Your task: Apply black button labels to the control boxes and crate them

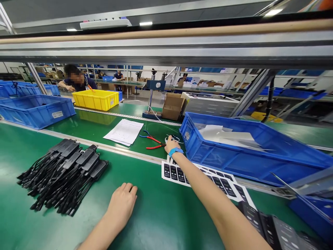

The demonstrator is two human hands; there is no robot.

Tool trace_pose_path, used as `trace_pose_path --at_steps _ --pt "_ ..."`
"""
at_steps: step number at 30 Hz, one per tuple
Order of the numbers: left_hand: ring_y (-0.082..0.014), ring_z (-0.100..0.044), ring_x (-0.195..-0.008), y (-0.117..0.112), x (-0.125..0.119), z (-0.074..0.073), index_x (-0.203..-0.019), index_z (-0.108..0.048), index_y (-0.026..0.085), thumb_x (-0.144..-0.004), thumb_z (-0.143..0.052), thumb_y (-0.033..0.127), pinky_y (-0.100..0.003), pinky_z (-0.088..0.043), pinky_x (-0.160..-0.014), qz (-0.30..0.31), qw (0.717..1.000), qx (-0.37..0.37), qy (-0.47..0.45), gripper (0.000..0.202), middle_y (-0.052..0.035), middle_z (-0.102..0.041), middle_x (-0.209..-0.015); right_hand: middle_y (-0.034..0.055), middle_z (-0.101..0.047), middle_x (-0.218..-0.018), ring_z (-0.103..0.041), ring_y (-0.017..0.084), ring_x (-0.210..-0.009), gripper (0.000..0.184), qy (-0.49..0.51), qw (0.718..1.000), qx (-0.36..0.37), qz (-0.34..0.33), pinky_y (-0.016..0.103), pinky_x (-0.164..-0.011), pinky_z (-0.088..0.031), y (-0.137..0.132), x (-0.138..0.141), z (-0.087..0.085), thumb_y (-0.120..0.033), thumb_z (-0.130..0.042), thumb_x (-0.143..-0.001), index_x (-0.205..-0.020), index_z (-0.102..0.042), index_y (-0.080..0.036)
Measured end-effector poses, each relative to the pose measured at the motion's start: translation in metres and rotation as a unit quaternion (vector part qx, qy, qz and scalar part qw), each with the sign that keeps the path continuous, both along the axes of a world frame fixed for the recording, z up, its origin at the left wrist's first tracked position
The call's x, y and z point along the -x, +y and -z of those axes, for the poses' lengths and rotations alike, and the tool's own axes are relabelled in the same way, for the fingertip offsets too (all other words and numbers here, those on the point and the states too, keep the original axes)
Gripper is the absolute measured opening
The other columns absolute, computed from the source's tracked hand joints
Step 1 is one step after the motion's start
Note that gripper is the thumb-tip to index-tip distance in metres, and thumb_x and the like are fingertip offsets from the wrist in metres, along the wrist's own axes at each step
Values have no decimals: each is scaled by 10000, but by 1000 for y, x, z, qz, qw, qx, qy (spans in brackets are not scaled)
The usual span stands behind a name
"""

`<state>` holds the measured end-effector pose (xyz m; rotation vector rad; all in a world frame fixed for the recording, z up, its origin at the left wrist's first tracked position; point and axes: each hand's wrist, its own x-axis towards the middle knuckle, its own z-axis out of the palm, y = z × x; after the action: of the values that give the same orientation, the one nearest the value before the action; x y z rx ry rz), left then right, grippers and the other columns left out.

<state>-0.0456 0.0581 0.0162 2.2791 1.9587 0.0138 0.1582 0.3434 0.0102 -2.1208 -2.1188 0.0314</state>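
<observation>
the right hand [170, 145] reaches to a white cord [178, 140] beside red-handled pliers [154, 140] on the green desk [158, 208], the left hand [122, 203] rests there with bent fingers, and i cannot tell whether either grips anything.

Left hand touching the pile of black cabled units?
Apart. Head view shows a strip of green tabletop between the left hand and the black cabled units.

The table [156, 218] is green, the cabled boxes [90, 156] black, and the papers [124, 131] white with faint dark print. The pliers [154, 147] are red and blue, the wristband [174, 151] bright blue, and the label sheets [173, 172] white with rows of black rectangles. The far tub [100, 100] is yellow, the near bin [223, 159] blue.
</observation>
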Motion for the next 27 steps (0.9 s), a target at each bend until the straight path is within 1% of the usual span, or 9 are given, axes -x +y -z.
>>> trace_pose_path --at_steps 3,7,10,13,15,17,19,22,27 --pt "-242 -602 -989 0 0 0 -1111 -610 206 -962 -368 150 -368 -514 -852 1 1000 -1 3 289 -89 -644 -1087 94 -600 -1225 -631 219 -1008 346 9 1000 -1 -12 423 -850 -547 3 -2 -6 -340 -595 -943 -1239 -568 -163" --pt "-248 -606 -984 0 0 -1 -1116 -610 198 -962 -358 143 -386 -523 -850 1 1000 3 -3 301 -91 -645 -1085 103 -649 -1115 -658 217 -932 338 35 999 -28 0 389 -804 -551 3 -18 -30 -276 -616 -925 -1231 -558 -144" --pt "-253 -604 -982 0 -1 -2 -1108 -615 190 -956 -363 135 -393 -526 -847 4 1000 2 -2 299 -99 -648 -1077 147 -694 -1005 -667 273 -961 449 59 995 -80 15 370 -844 -506 6 -38 -73 -145 -621 -859 -1284 -481 -104" --pt "-248 -599 -977 -1 0 -1 -1103 -615 186 -954 -378 145 -380 -521 -841 5 1000 -3 -1 283 -104 -648 -1072 145 -674 -1084 -623 282 -1068 534 78 986 -149 11 380 -917 -461 15 -56 -131 -245 -573 -879 -1353 -368 -108" --pt "-241 -599 -979 -1 0 -1 -1112 -611 193 -959 -379 156 -368 -517 -844 5 1000 -5 1 280 -98 -647 -1077 141 -662 -1085 -631 267 -1027 551 120 962 -245 -4 382 -938 -435 20 -69 -166 -265 -554 -872 -1355 -346 -101" --pt "-240 -603 -996 -1 1 -2 -1122 -609 200 -964 -376 161 -363 -516 -852 5 1000 -1 8 284 -91 -648 -1086 125 -660 -1067 -634 239 -984 545 164 930 -330 -2 355 -942 -412 21 -87 -188 -249 -533 -866 -1354 -337 -106" --pt "-243 -610 -1001 -1 1 -3 -1122 -612 202 -966 -379 158 -364 -520 -855 8 1000 2 18 284 -89 -650 -1086 127 -655 -1077 -617 221 -989 533 185 912 -366 27 330 -937 -395 14 -109 -192 -218 -499 -875 -1364 -321 -105" --pt "-243 -615 -994 -2 1 -4 -1120 -616 198 -967 -384 158 -361 -525 -849 17 1000 -5 23 281 -91 -651 -1081 212 -640 -1087 -590 249 -997 496 195 914 -342 94 352 -893 -404 0 -145 -174 -234 -517 -881 -1323 -380 -56" --pt "-248 -612 -991 -1 0 -5 -1108 -617 186 -963 -388 154 -368 -524 -844 18 1000 -11 10 273 -99 -648 -1065 319 -616 -1007 -611 318 -886 702 223 918 -266 193 426 -724 -455 -18 -183 -146 -516 -669 -790 -1240 -487 -10"
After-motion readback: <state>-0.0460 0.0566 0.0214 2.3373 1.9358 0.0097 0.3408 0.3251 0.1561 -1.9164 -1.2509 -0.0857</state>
